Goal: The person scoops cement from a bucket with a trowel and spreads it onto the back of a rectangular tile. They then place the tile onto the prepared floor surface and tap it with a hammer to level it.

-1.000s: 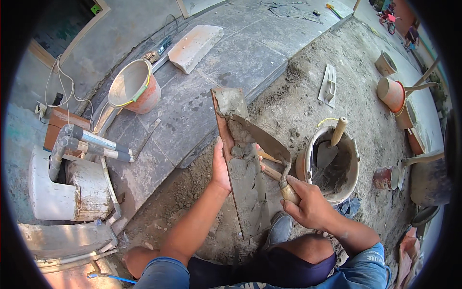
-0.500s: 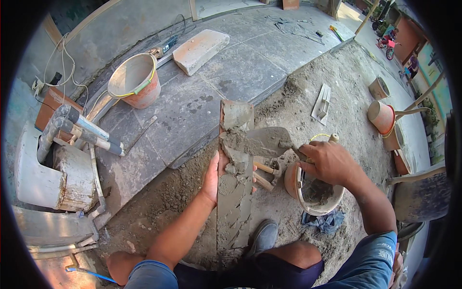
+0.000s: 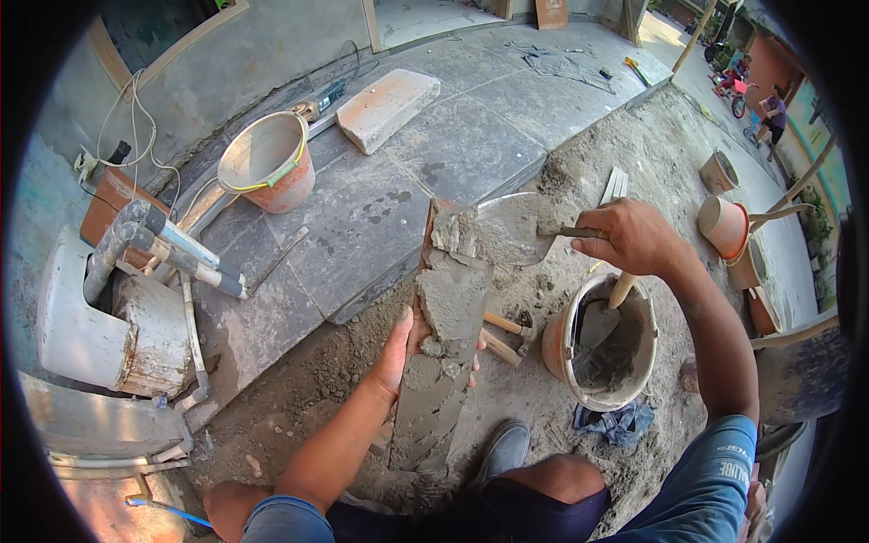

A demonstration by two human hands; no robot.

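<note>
From where I stand, the grip of the left hand (image 3: pixel 395 355) clasps a long mortar-coated strip (image 3: pixel 445 348) by both edges, left of the mortar bucket (image 3: pixel 555 353); the right hand (image 3: pixel 631 237) grips a trowel (image 3: pixel 514 237), blade against the strip's far end

The mortar (image 3: pixel 454 303) looks matt and rough, the trowel blade (image 3: pixel 509 228) metal, smeared dull.
</note>
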